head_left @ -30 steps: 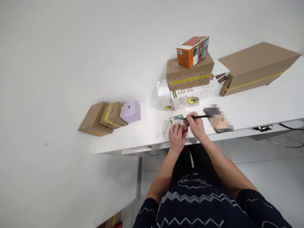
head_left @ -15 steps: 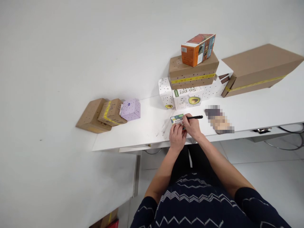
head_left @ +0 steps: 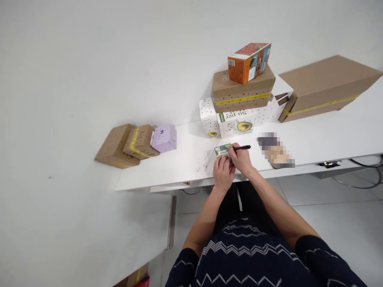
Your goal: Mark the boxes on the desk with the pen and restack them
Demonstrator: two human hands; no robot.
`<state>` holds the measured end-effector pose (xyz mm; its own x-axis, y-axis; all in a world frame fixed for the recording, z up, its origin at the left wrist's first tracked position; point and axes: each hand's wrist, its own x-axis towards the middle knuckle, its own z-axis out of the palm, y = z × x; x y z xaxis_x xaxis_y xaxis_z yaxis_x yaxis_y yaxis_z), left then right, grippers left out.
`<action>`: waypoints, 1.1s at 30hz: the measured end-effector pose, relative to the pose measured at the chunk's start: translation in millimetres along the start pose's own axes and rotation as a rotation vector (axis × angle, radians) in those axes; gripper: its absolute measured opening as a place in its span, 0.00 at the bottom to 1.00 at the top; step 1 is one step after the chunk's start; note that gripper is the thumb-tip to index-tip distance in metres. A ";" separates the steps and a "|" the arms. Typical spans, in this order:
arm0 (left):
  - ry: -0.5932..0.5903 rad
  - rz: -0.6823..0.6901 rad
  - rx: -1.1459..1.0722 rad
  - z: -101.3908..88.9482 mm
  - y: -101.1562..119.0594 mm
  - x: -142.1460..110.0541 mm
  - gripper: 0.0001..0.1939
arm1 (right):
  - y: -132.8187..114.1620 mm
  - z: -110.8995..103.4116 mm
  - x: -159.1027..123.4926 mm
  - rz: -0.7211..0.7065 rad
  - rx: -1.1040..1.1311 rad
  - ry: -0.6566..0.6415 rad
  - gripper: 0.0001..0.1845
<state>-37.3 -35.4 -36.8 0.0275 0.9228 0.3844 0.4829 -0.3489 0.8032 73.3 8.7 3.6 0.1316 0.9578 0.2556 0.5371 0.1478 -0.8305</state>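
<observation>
In the head view a small green and white printed box [head_left: 223, 150] lies on the white desk close to its front edge. My left hand [head_left: 224, 172] is closed over its near side, fingers bent on top and holding it. A black pen [head_left: 243, 147] is pinched in my right hand [head_left: 240, 158], its back end pointing right. The fingers hide the pen's tip and part of the small box. Dark smudges mark the desk left of my hands.
Behind my hands stand white avocado boxes [head_left: 236, 123], topped by a taped carton [head_left: 243, 93] and an orange box [head_left: 247, 65]. A long carton [head_left: 332, 85] sits right, near a pixelated item [head_left: 277, 151]. Cartons [head_left: 115, 145] and a lilac box [head_left: 165, 137] stand left.
The pen and my right hand have shifted slightly to the left over the small box. My left hand and the other boxes stay where they were.
</observation>
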 end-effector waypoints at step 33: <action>0.162 0.469 0.457 3.1 -10.1 -1.3 0.18 | 65.6 -19.8 -4.4 -0.160 -0.840 -0.172 0.27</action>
<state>-39.5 -32.6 -46.8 0.2105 0.6416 0.7376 0.7743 -0.5700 0.2749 124.4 9.3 -42.2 -0.0891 0.9751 0.2033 0.9840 0.1178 -0.1338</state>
